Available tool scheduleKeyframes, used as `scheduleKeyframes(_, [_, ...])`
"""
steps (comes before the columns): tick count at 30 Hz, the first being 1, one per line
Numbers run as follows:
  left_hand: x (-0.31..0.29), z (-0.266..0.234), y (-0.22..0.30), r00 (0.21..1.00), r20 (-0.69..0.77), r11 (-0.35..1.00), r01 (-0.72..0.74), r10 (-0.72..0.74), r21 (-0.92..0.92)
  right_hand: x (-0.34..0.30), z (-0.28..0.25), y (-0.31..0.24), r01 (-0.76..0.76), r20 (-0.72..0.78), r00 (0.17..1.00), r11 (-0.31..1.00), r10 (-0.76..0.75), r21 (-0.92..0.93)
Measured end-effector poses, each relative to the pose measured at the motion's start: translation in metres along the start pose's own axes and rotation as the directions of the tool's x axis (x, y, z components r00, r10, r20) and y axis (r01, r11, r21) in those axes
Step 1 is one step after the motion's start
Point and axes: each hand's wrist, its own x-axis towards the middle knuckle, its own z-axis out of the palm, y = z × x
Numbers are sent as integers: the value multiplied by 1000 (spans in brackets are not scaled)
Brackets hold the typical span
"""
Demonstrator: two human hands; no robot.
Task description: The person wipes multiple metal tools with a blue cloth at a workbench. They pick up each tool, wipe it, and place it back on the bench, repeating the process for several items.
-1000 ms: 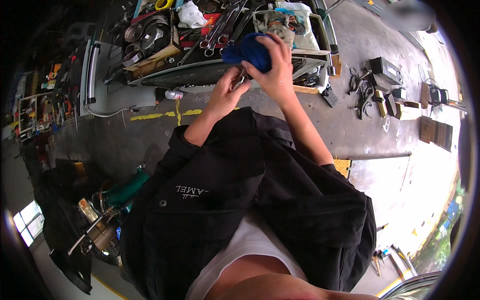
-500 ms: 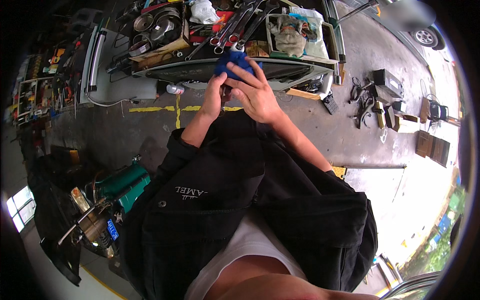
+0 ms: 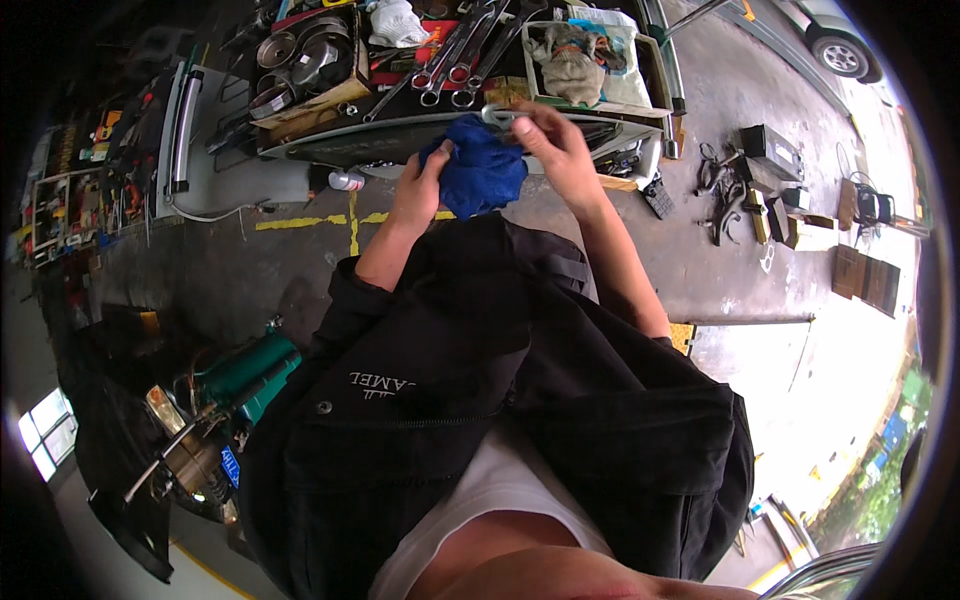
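1. The blue cloth [image 3: 484, 178] is deep blue, soft-looking, bunched and heavily creased, with a rounded, drooping lower edge; it hangs in the air on the wearer's side of the tabletop [image 3: 345, 132].
2. The left hand [image 3: 420, 185], just off the tabletop's near edge, has its grip clamped on the cloth, thumb over the folds.
3. The right hand [image 3: 562, 158], by that same edge, pinches a shiny metal piece [image 3: 491, 113] against the cloth's top; it is partly hidden, perhaps a wrench end.
4. On the tabletop lie wrenches [image 3: 487, 62], with worn gloves [image 3: 570, 72] toward its right end.
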Motion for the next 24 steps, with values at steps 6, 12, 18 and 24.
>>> scheduleKeyframes(6, [-9, 19, 13, 991, 134, 994, -32, 18, 106, 7, 18, -3, 58, -98, 987, 862, -123, -503])
scheduleKeyframes(12, [3, 20, 22, 896, 209, 785, -443, 391, 434, -8, 33, -31, 118, -206, 940, 824, -273, -554])
scheduleKeyframes(18, [2, 45, 20, 452, 49, 336, -728, 891, 597, -8, 48, -23, 80, -342, 893, 851, -293, -519])
scheduleKeyframes(24, [4, 32, 39, 364, 555, 33, -855, 748, 517, -6, 49, -21, 14, -395, 894, 894, -211, -448])
